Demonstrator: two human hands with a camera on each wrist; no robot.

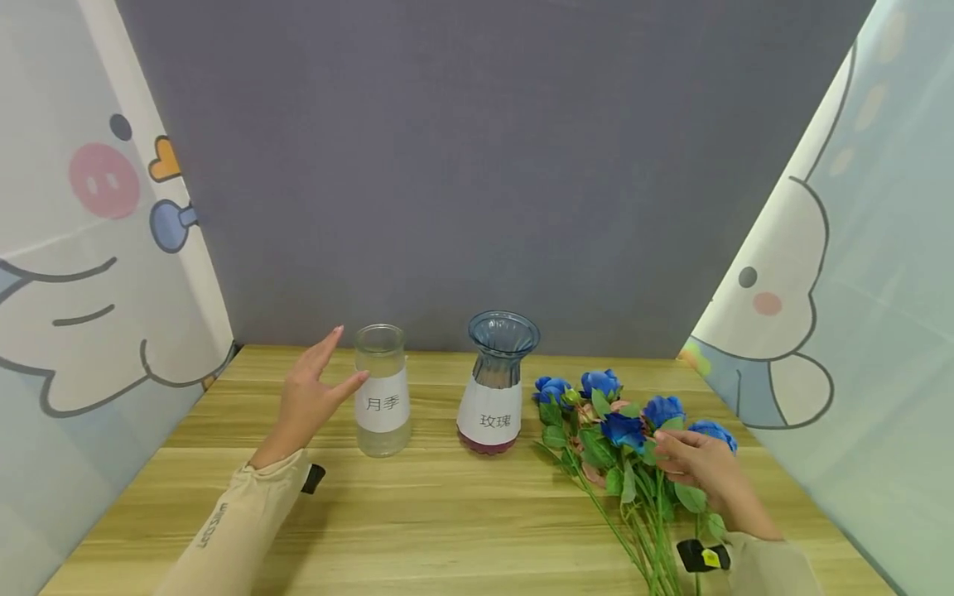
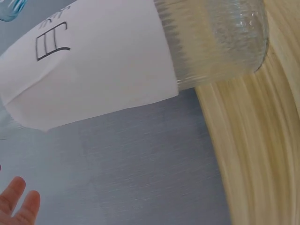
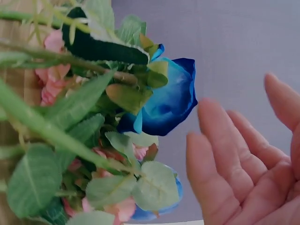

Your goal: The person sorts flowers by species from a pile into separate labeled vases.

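My left hand (image 1: 307,397) is spread beside a clear glass vase (image 1: 383,440), thumb toward its white paper label (image 1: 383,389); a small gap seems to part them. The left wrist view shows this vase (image 2: 220,42) close up, with my fingertips (image 2: 28,206) at the lower left corner. My right hand (image 1: 704,468) is at a bunch of blue roses (image 1: 623,430), its fingers loosely bent. In the right wrist view the hand (image 3: 248,173) is seen beside one blue rose (image 3: 173,98), nothing gripped. Pink flowers (image 3: 54,70) lie among the leaves.
A bluish flared vase (image 1: 503,335) with a labelled front and a reddish base stands right of the clear one. Long green stems (image 1: 656,538) run toward the table's near edge. A grey panel (image 1: 477,165) rises behind the wooden table (image 1: 417,521), with cartoon-printed sheets either side.
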